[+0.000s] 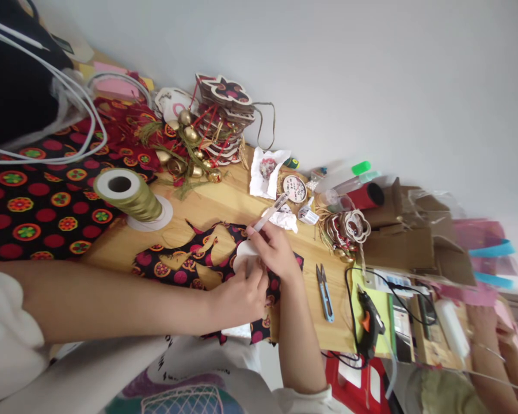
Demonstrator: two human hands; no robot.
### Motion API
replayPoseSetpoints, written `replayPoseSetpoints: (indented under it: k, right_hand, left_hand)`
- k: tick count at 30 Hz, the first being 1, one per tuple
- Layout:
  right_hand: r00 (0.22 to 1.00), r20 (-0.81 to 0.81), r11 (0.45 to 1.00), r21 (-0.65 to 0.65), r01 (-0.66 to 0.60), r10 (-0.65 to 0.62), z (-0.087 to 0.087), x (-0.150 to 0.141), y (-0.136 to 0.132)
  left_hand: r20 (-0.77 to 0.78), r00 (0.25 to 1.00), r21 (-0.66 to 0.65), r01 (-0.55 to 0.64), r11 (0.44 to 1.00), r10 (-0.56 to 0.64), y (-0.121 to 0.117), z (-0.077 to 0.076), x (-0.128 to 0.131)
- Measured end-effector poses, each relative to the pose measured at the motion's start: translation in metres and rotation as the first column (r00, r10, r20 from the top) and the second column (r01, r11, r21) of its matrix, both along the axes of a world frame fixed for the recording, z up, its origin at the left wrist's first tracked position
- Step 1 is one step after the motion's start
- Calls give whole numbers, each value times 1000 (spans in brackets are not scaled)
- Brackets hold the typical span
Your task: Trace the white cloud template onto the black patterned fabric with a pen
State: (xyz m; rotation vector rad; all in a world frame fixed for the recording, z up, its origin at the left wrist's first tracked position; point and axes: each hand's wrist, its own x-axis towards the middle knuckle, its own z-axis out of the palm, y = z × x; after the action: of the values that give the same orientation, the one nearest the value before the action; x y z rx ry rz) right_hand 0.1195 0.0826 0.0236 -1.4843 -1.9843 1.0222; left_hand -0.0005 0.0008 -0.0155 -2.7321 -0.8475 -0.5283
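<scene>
My left hand (pixel 244 293) reaches in from the left, its fingers closed at the lower edge of a small white rounded piece (pixel 242 253). Close above it, my right hand (pixel 276 250) is closed around a slim pale stick with printing (pixel 271 213), perhaps a pen; its tip points up toward the wall. The fingers partly cover the white piece, so which hand bears it is hard to tell. Under both hands lies black patterned fabric (pixel 185 261) with several shapes cut out of it. Blue-handled thread snips (pixel 325 293) lie to the right, apart from the hands.
A spool of olive ribbon (pixel 132 195) stands at left beside more patterned fabric (pixel 21 201). Stacked flower-shaped ornaments (pixel 227 115) with gold bells are near the wall. A glue gun (pixel 370 325) with its cord, a cardboard box (pixel 397 247) and another person's arm (pixel 486 351) are at right.
</scene>
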Motion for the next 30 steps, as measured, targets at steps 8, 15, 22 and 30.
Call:
replayPoseSetpoints:
  k: [8,15,22,30]
  right_hand:
    - [1000,21,1000,-13,-3,3,-1,1,0]
    - [999,33,1000,4,-1,1,-1,1,0]
    - [999,41,1000,-3,-11,11,-1,-1,1]
    - [996,53,997,17,-77,76,2,-3,0]
  left_hand:
    - [-1,1000,9,-1,1000,1,2,0,0]
    - [-13,1000,-43,23,999,-23,0,0,-1]
    - [-1,1000,-2,-8,1000,8,0,-1,0]
    - [-5,1000,12,-15,1000,15,1,5,0]
